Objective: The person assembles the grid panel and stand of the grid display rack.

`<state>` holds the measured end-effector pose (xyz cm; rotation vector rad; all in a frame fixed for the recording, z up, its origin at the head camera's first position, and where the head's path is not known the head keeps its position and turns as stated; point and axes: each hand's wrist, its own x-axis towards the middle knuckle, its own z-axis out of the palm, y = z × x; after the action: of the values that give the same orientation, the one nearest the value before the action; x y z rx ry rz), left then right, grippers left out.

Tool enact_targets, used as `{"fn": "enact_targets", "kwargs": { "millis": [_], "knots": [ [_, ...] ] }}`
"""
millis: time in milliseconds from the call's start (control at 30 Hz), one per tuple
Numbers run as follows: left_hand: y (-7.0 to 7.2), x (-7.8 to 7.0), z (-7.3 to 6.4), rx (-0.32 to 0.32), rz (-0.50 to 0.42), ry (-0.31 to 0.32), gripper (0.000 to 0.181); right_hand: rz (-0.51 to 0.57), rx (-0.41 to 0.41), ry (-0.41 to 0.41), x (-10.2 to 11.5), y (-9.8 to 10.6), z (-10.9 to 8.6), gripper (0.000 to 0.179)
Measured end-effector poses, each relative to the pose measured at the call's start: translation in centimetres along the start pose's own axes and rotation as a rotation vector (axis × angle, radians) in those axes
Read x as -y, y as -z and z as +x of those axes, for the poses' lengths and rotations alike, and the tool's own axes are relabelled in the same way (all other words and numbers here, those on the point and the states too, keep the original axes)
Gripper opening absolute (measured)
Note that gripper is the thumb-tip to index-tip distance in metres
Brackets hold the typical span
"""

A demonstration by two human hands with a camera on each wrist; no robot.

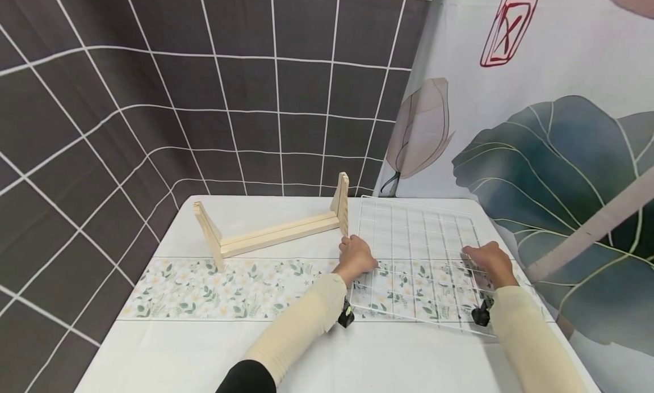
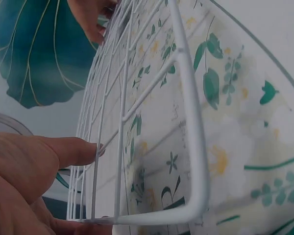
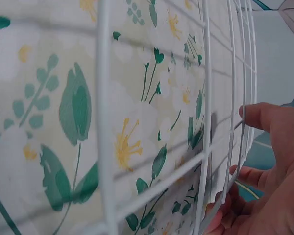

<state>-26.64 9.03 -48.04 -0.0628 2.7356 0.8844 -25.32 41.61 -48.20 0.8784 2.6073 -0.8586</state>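
Observation:
A white wire grid panel (image 2: 195, 127) lies over the right part of the table in the head view. My left hand (image 1: 356, 259) grips its left edge, with the thumb on a wire and other fingers at the rim in the left wrist view. On the opposite edge, my right hand (image 1: 491, 262) holds the panel, its thumb on top and fingers curled beneath the rim in the right wrist view. Shadows of the wires fall on the cloth, so part of the panel stands off it. Left of the panel is a pale wooden stand (image 1: 281, 234) with two upright ends and a crossbar.
A flowered strip (image 1: 204, 291) runs across the white table (image 1: 204, 353). Behind stands a dark curtain with white grid lines (image 1: 245, 92); a white one with leaf prints (image 1: 552, 160) hangs at the right. A pale pole (image 1: 592, 228) slants near the right table edge.

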Motion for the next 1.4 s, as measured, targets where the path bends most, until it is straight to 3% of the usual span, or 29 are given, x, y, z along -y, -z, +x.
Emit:
{"fn": "enact_targets", "kwargs": {
  "millis": [233, 1000, 1400],
  "knots": [
    [0.5, -0.2, -0.1, -0.007, 0.01, -0.001, 0.073, -0.04, 0.0, 0.04, 0.3, 0.6, -0.2, 0.1],
    [2.6, -0.8, -0.2, -0.051, 0.003, -0.037, 0.081, -0.05, -0.228, 0.112, 2.6, 3.1, -1.4, 0.093],
    [3.5, -1.4, -0.6, -0.174, 0.025, -0.072, 0.082, 0.023, -0.322, 0.12, 2.9, 3.5, -1.5, 0.093]
  ]
}}
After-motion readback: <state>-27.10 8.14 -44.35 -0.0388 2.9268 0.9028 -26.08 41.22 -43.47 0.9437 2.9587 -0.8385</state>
